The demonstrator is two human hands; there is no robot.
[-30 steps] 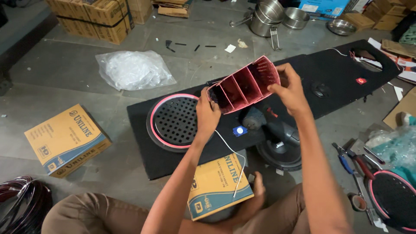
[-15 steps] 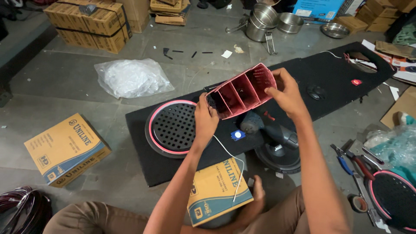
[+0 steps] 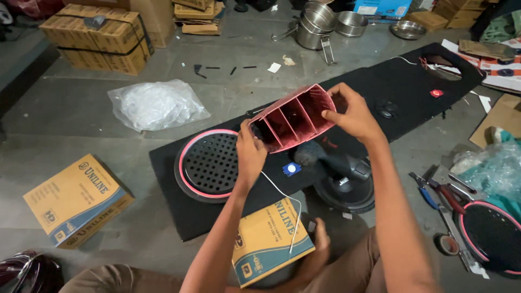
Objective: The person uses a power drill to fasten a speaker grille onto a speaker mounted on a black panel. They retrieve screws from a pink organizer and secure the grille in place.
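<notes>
Seated worker on a grey concrete floor [image 3: 81, 125], head view, listed from largest to smallest. Long black carpet-covered speaker panel [image 3: 380, 92] lying flat and diagonally across the floor, with an open cut-out near its far end. Round black perforated grille with a pink ring [image 3: 209, 163] set in the near end of the panel. Loose loudspeaker driver [image 3: 344, 182], magnet up, resting at the panel's near edge just below the hands. Pink-red slatted plastic vent piece [image 3: 293, 119], divided into compartments, held in the air above the middle of the panel, tilted with its open cells toward the camera. Left hand [image 3: 251, 154] closed around the vent's lower left corner, fingers wrapped behind it; right hand [image 3: 353, 114] pinching the upper right end, thumb in front and fingers behind. Both hands are partly curled and grip nothing else.

Step in hand, as judged: the vent is being turned and inspected rather than seated, since it hangs well clear of the panel. Any further handling calls for a level, two-handed hold, as the thin slats look easily bent.

Surroundings: yellow-and-blue cardboard box [image 3: 271, 241] between the knees, with a white wire [image 3: 287, 198] trailing over it; a matching box [image 3: 73, 201] to the left; crumpled clear plastic bag [image 3: 154, 103] beyond the panel; steel pots [image 3: 320, 24] and stacked cartons [image 3: 97, 35] at the far edge; pliers [image 3: 434, 192] and a second pink-ringed grille [image 3: 494, 236] at right
</notes>
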